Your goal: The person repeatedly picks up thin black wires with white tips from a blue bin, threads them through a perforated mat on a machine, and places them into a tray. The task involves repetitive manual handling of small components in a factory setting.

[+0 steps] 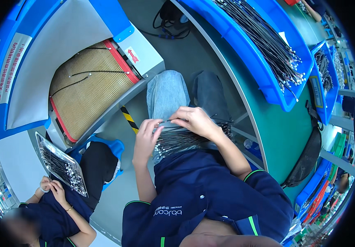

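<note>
Above my lap, both hands pinch one thin black cable (pixel 165 121), a short stretch of which shows between them. My left hand (pixel 146 138) is closed on the cable with thumb and fingertips. My right hand (pixel 197 122) grips it from the other side, its fingers bent and covering that part. Just below the hands, a thick bunch of black cables (pixel 175 140) with small shiny end connectors lies across my thighs. What carries the bunch is mostly hidden by the cables.
At left, a mesh conveyor belt (pixel 91 88) with red edges carries several loose cables out of a blue-and-white machine (pixel 74 24). A co-worker at lower left handles a cable over a clear tray (pixel 42 142). Blue bins (pixel 286 103) full of cables stand on the green table (pixel 264 119) at right.
</note>
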{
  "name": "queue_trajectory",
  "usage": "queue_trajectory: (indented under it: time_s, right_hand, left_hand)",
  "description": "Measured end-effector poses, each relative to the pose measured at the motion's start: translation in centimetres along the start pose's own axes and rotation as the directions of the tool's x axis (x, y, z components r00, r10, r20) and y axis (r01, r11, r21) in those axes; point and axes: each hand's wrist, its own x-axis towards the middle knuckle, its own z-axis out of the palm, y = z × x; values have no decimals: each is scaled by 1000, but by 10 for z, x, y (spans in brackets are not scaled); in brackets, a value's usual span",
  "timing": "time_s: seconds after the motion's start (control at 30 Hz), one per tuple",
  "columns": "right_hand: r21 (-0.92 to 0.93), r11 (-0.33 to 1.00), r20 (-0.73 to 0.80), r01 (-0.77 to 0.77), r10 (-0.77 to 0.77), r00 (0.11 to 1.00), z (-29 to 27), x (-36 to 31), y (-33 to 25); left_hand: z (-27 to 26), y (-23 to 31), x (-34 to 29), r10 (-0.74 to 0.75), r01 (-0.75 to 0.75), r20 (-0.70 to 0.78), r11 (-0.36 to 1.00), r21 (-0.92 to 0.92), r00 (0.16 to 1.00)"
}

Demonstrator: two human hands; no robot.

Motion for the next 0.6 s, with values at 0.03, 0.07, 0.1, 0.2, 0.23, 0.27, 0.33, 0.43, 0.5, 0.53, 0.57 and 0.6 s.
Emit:
queue_trajectory:
  time_s: [0.03, 0.07, 0.1, 0.2, 0.23, 0.27, 0.33, 0.43, 0.5, 0.53, 0.57, 0.6]
  right_hand:
    - [5, 1000, 9, -6, 6, 1000, -1, 0, 0]
    - [11, 1000, 19, -11, 11, 1000, -1, 0, 1]
    - [6, 1000, 14, -8, 8, 1000, -1, 0, 1]
    - [-28, 999, -5, 29, -29, 1000, 1, 0, 3]
    - [-50, 997, -10, 57, -57, 998, 1, -1, 3]
    - [-71, 994, -14, 84, -85, 996, 2, -1, 3]
    - [-131, 979, -21, 154, -159, 987, 2, 0, 3]
    - [-189, 955, -22, 228, -236, 972, 3, 0, 6]
    - [-206, 946, -13, 251, -259, 966, 4, -1, 6]
    - [-210, 944, -9, 256, -264, 965, 3, -1, 4]
    - [-215, 941, -4, 261, -268, 963, 3, 0, 3]
    - [-182, 951, -29, 250, -259, 965, 2, 1, 2]
  left_hand:
    - [-2, -1, -1, 7, -7, -32, 1000, 16, 999]
    - [-3, -2, 0, 39, -38, -25, 998, 51, 999]
    - [-4, -4, 1, 70, -69, -17, 994, 85, 997]
    - [-5, -2, 5, 121, -120, -3, 984, 131, 993]
    - [-5, -2, 6, 129, -128, 0, 982, 136, 992]
    - [-5, -3, 7, 152, -150, 1, 979, 140, 988]
    - [-3, -7, 8, 199, -197, 1, 969, 149, 980]
    - [-4, -6, 7, 194, -193, 5, 974, 122, 981]
    - [0, -7, 4, 129, -128, -22, 990, 52, 991]
    - [2, -7, 3, 97, -96, -33, 995, 16, 995]
    - [3, -6, 3, 96, -95, -54, 995, 15, 994]
    - [3, -5, 2, 95, -94, -74, 995, 14, 993]
